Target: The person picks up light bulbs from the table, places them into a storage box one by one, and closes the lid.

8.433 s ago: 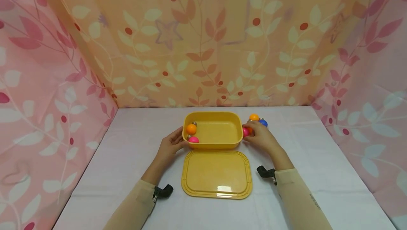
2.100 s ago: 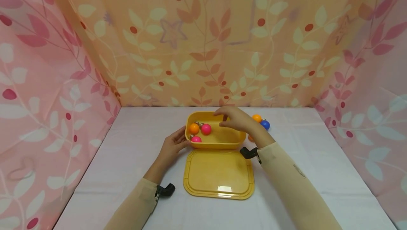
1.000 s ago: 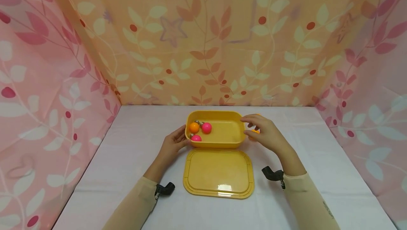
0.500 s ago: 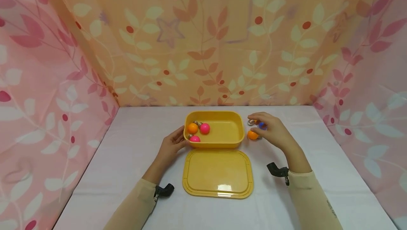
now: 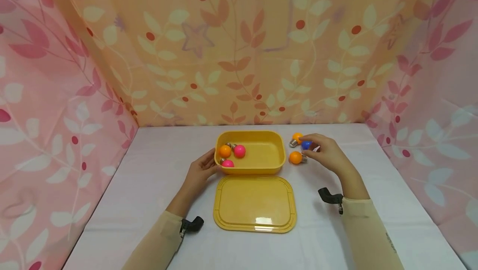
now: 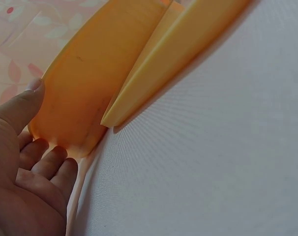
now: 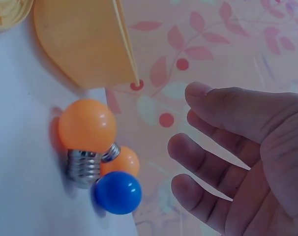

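A yellow plastic box [image 5: 261, 154] holds an orange light bulb [image 5: 225, 151] and two pink bulbs [image 5: 240, 151] at its left end. My left hand [image 5: 199, 174] rests against that end, fingertips and thumb touching the outside wall [image 6: 85, 83]. To the box's right lie a front orange bulb [image 5: 295, 157], a back orange bulb [image 5: 297, 137] and a blue bulb [image 7: 118, 192], with silver screw bases showing on the orange ones. My right hand [image 5: 328, 154] is over this group, overlapping the blue bulb in the head view. In the right wrist view its thumb and fingers are spread, with nothing between them.
A yellow lid [image 5: 255, 204] lies flat on the white cloth [image 5: 149, 203], directly in front of the box. Floral curtains [image 5: 239, 50] enclose the back and both sides. A black camera mount [image 5: 330, 196] sticks out from each wrist.
A second pink bulb has come into the box from the right-hand group. My right hand has since left the box and moved right, over the remaining bulbs. The left hand stays put.
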`<state>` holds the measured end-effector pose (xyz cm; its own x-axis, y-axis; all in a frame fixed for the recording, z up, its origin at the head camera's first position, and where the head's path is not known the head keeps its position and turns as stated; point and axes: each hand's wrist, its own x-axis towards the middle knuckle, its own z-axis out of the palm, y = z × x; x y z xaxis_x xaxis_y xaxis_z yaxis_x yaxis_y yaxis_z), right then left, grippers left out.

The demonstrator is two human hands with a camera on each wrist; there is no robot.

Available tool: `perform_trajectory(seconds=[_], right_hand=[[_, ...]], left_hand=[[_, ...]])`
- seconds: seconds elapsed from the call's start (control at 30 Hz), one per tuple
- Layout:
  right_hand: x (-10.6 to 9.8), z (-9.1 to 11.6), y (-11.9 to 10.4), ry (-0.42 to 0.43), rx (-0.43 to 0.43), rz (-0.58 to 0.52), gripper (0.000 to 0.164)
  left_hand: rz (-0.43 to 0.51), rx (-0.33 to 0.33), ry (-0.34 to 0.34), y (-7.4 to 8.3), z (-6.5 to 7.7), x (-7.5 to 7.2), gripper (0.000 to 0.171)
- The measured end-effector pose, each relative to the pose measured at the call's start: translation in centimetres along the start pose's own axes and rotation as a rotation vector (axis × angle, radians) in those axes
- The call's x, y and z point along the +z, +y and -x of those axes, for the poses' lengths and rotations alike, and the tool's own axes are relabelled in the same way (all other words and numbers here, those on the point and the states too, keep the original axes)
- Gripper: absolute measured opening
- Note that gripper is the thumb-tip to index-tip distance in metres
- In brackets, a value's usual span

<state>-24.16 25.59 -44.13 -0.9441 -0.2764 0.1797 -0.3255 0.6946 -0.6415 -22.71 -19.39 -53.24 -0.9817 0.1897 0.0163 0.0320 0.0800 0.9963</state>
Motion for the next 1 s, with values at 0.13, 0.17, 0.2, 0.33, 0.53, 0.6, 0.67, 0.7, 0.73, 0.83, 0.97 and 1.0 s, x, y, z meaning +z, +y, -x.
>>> perform_trajectory(seconds=[0.13,0.17,0.2,0.33,0.53,0.6,0.67,0.7,0.73,0.83,0.97,1.0], right_hand=[[0.2,0.1,1.0,-0.026,0.049,0.004,0.039],[0.3,0.1,1.3,-0.034,0.061,0.007,0.039],[0.4,0.1,1.6,-0.042,0.073,0.009,0.039],[0.9,0.0,2.6,-0.079,0.119,-0.017,0.044],[1.5,-0.3,3.4,-0.141,0.193,-0.053,0.047],[1.6,-0.3,3.6,-0.155,0.213,-0.049,0.047],[1.7,-0.4,3.9,-0.166,0.227,-0.045,0.048],[1.8,-0.4,4.0,-0.171,0.233,-0.043,0.048],[1.9,-0.4,4.2,-0.176,0.240,-0.042,0.048],[2.1,-0.5,4.6,-0.186,0.263,-0.045,0.048],[2.4,-0.5,4.9,-0.193,0.284,-0.045,0.046],[2.6,-0.4,4.9,-0.197,0.286,-0.044,0.045]], left_hand=[[0.011,0.002,0.003,0.0,0.1,0.1,0.068],[0.016,0.005,0.002,0.0,0.1,0.2,0.068],[0.022,0.008,0.001,0.0,0.1,0.2,0.068],[0.032,0.013,-0.005,0.0,0.1,0.3,0.068],[0.030,0.015,0.007,0.2,0.3,0.2,0.069],[0.042,0.012,0.008,0.3,0.3,0.2,0.069],[0.053,0.008,0.009,0.3,0.2,0.2,0.069],[0.052,0.009,0.005,0.3,0.2,0.2,0.069],[0.053,0.009,0.004,0.3,0.2,0.2,0.069],[0.048,0.013,0.000,0.4,0.2,0.2,0.069],[0.045,0.013,0.006,0.4,0.2,0.3,0.068],[0.042,0.015,0.005,0.3,0.2,0.3,0.069]])
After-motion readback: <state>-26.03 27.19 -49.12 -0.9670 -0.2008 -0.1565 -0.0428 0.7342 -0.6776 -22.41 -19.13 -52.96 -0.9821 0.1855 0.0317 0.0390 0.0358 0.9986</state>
